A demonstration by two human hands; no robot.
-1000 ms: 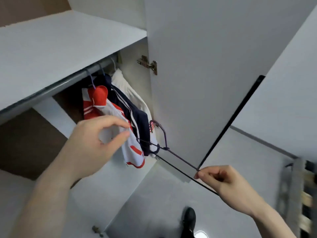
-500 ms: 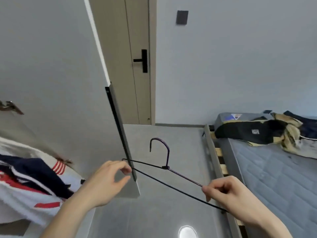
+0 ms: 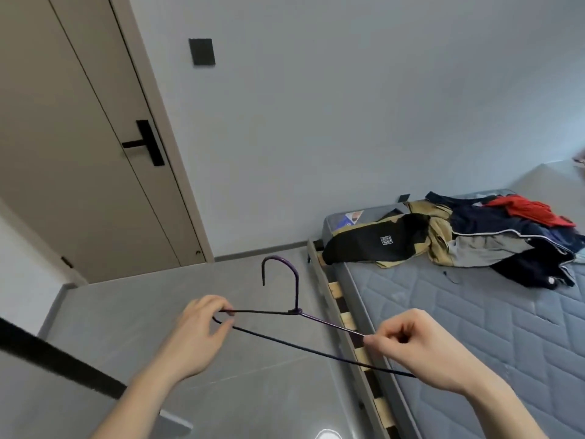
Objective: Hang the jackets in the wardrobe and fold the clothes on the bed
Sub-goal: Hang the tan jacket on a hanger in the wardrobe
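A bare purple wire hanger [image 3: 296, 299] is stretched between my hands, hook upward, above the grey floor. My left hand [image 3: 196, 337] pinches its left corner. My right hand [image 3: 418, 346] grips its right end with curled fingers. On the far end of the bed [image 3: 474, 327] lies a pile of clothes: a black and tan jacket [image 3: 380, 240], a navy jacket with white piping [image 3: 493, 224], a red garment [image 3: 531, 209] and a grey one [image 3: 487, 245]. The wardrobe interior is out of view.
A beige room door [image 3: 79, 153] with a black handle [image 3: 148, 144] stands shut at the left. The black edge of the open wardrobe door [image 3: 57, 359] crosses the lower left. The bed's wooden slats [image 3: 351, 321] show along its near side.
My view has swung right, from the wardrobe rail and the hung jackets to the room and the bed. Both hands have kept hold of the hanger throughout.
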